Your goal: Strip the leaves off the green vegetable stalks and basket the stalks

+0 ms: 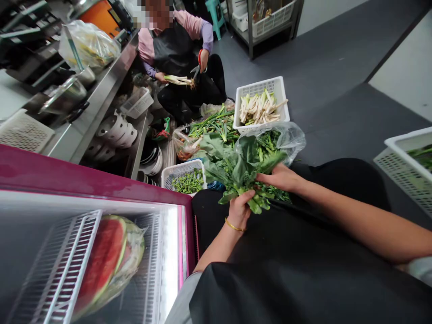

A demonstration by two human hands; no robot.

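My left hand (240, 209), with a gold bangle at its wrist, is closed around the lower stems of a bunch of leafy greens (229, 168). The broad leaves fan out away from me over my lap. On the other side of the bunch, my right hand (282, 178) grips a leafy stem of the same greens, its fingertips partly hidden by leaves. Just beyond both hands lies a clear plastic bag (292, 137) with more greens in it. A small white basket (165, 180) of short cut green pieces stands left of the bunch.
Across from me a person (175, 49) holds scissors (195, 69) and pale-stalked greens (177, 80). A white basket (285, 101) holds pale stalks; another basket (398, 164) stands right. At my left are a glass-fronted fridge (162, 201) with watermelon (104, 252) and a steel counter (97, 105).
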